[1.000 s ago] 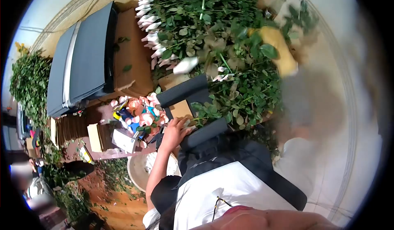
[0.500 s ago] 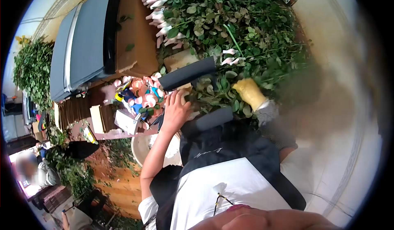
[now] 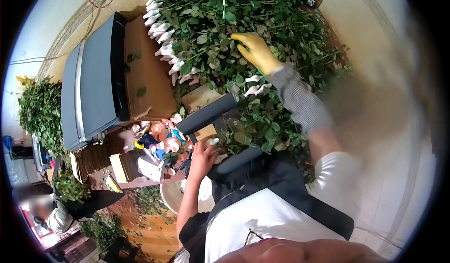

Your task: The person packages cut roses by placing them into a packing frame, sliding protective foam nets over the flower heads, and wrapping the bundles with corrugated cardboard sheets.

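Note:
My bare left hand has its fingers curled at the head end of some leafy rose stems, with a pale sleeved rose head at its fingertips. These stems lie between two dark padded bars, the upper bar and the lower bar. My right hand, in a yellow glove, is over the large pile of leafy rose stems. Its thumb and forefinger are apart, with nothing seen between them. Pink-white sleeved rose heads line the pile's left side.
A cardboard box with a grey cover stands at left. Pink petals and small items litter the table near stacked cardboard pieces. A pale basin is below the table edge. Another person is at lower left.
My gloved right hand has moved from the stems between the bars up and forward to the large pile. My left hand stays by the rose heads. The whole view has shifted slightly.

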Available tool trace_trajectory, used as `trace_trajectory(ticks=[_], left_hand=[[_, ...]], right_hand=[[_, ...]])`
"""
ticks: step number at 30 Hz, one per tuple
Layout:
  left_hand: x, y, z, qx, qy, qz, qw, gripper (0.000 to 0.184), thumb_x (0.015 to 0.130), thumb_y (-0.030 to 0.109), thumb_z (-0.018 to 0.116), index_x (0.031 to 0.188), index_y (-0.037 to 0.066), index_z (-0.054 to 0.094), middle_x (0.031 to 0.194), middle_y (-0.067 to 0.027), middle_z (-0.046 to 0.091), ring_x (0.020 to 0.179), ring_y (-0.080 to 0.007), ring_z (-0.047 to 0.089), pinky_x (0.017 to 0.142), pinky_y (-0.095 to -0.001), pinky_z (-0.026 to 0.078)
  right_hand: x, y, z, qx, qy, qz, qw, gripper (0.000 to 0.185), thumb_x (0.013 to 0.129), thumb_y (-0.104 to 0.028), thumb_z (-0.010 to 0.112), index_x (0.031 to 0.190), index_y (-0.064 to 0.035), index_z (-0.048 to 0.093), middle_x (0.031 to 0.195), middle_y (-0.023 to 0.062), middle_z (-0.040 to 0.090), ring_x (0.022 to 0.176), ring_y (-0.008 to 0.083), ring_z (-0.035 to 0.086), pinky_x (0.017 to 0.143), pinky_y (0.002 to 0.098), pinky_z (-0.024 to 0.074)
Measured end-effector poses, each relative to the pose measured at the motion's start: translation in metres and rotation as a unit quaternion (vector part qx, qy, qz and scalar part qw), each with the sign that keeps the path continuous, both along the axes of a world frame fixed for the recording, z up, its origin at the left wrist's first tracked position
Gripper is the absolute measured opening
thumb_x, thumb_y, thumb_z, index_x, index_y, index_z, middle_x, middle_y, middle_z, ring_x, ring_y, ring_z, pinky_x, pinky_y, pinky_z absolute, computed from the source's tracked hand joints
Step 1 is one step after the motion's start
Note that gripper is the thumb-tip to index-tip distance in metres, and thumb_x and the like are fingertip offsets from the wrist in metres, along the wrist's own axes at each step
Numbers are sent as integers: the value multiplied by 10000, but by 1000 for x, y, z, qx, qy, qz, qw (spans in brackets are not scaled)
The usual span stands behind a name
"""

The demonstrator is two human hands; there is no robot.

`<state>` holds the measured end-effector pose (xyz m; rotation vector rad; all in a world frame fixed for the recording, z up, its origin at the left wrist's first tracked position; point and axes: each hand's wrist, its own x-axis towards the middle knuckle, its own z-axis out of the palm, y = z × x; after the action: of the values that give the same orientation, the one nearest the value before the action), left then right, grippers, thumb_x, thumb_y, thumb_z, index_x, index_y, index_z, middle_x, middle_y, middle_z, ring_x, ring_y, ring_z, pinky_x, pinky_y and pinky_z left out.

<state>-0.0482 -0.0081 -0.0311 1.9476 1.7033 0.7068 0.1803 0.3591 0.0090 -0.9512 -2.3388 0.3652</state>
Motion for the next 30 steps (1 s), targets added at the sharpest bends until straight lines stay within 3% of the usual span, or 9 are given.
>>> trace_trajectory(ticks=[3, 7, 10, 14, 22, 24, 26, 28, 30], left_hand=[[2, -1, 5, -5, -11, 9, 1000, 274, 767, 70, 769, 1033, 44, 710, 1269, -154, 589, 1104, -377, 562, 956, -460, 484], [2, -1, -1, -4, -27, 26, 999, 264, 769, 78, 772, 1025, 47, 715, 1280, -143, 589, 1089, -372, 565, 948, -452, 486], [0, 0, -1, -16, -54, 35, 998, 271, 773, 73, 783, 1030, 30, 708, 1294, -149, 584, 1116, -378, 556, 949, -441, 472], [-2, -2, 2, 21, -61, 25, 998, 219, 792, 100, 759, 1003, 63, 711, 1268, -139, 589, 1057, -360, 568, 926, -434, 485], [-3, -5, -5, 15, -76, 54, 996, 507, 798, 81, 759, 1274, 73, 583, 1236, -180, 572, 1115, -396, 544, 958, -445, 464], [-4, -6, -5, -36, -114, 62, 991, 598, 777, 102, 765, 1319, 32, 521, 1213, -200, 588, 1088, -394, 554, 944, -461, 463], [-3, -8, -11, -15, -105, 68, 992, 597, 778, 131, 773, 1302, 0, 519, 1209, -212, 590, 1081, -406, 560, 944, -470, 466], [-6, -10, -29, 29, -27, 48, 998, 594, 796, 193, 768, 1288, -34, 523, 1174, -229, 598, 1071, -428, 571, 950, -477, 471], [-3, -11, -24, 11, -13, 70, 997, 467, 803, 217, 765, 1159, -31, 593, 1151, -226, 600, 1063, -423, 575, 941, -473, 472]], right_hand=[[-28, 44, -36, 76, -278, -187, 939, 489, 903, -167, 662, 1380, -189, 558, 1477, 59, 520, 1364, 279, 458, 1158, 440, 317], [-35, 79, -55, 82, -276, -191, 938, 408, 813, -113, 722, 1213, -181, 679, 1352, 45, 623, 1342, 248, 492, 1179, 424, 300], [-36, 73, -14, 293, -132, -128, 938, 265, 836, -60, 662, 1077, -159, 710, 1163, 89, 715, 1161, 236, 636, 1109, 424, 421], [12, 81, 9, 172, -169, -107, 964, 352, 803, -10, 639, 1115, -153, 717, 872, 132, 697, 863, 309, 672, 939, 449, 545], [89, -42, 125, 214, -87, -6, 973, 575, 744, 123, 660, 1266, -118, 656, 1108, 151, 691, 1132, 367, 606, 1005, 443, 491], [99, -75, 119, 210, -85, 9, 974, 525, 770, 130, 648, 1237, -110, 666, 1046, 156, 691, 1052, 358, 638, 950, 435, 519], [100, -109, 114, -170, -194, 38, 965, 488, 794, 127, 640, 1214, -119, 680, 989, 154, 691, 964, 330, 665, 880, 427, 542], [99, -144, 62, -12, -232, 67, 970, 508, 766, 135, 643, 1200, -125, 688, 948, 138, 691, 893, 287, 677, 827, 414, 559], [102, -168, -15, -9, -255, 53, 965, 548, 747, 136, 628, 1224, -129, 684, 976, 141, 701, 921, 281, 677, 883, 414, 551]])
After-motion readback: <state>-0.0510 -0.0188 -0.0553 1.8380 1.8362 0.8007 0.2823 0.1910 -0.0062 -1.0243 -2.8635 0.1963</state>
